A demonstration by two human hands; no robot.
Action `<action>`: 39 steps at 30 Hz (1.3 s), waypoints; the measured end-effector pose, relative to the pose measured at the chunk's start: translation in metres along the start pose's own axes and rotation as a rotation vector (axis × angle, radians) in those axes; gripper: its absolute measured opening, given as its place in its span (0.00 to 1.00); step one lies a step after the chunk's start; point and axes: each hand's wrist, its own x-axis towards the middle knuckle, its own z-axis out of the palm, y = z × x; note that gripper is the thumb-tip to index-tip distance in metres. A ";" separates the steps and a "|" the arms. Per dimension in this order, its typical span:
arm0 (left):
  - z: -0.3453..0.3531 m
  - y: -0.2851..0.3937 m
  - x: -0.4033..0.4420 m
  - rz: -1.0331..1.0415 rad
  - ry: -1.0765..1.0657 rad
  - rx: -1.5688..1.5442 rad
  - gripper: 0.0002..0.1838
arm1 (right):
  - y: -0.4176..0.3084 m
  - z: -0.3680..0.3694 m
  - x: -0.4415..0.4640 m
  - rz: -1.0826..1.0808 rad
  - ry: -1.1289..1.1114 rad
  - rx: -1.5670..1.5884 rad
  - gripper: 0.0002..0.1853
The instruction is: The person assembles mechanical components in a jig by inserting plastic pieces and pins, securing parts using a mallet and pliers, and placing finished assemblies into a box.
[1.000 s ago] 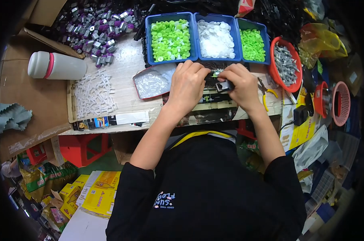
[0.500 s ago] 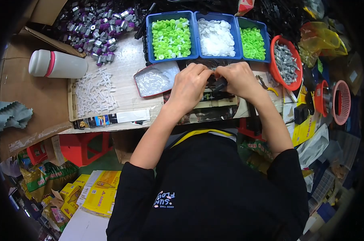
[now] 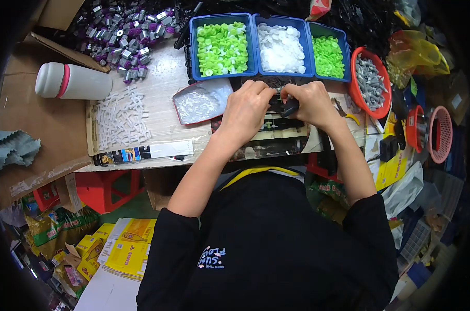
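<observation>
1. Right hand (image 3: 312,103) just turned its black part (image 3: 290,108) dark side up, fingers gripping it over the bench (image 3: 165,67).
2. Left hand (image 3: 248,106) is right beside it, fingers pinched narrow, can't tell on what.
3. Blue bins (image 3: 225,77): green caps (image 3: 222,49) either side of white caps (image 3: 281,49). Red basket (image 3: 377,113): grey cones (image 3: 370,85).

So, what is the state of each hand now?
Left hand: fingers pinched together, anything held cannot be told.
Right hand: closed, holding a black part.
</observation>
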 end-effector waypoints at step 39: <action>0.001 -0.002 0.011 0.211 -0.102 0.228 0.04 | -0.010 0.005 -0.024 0.345 0.263 0.263 0.13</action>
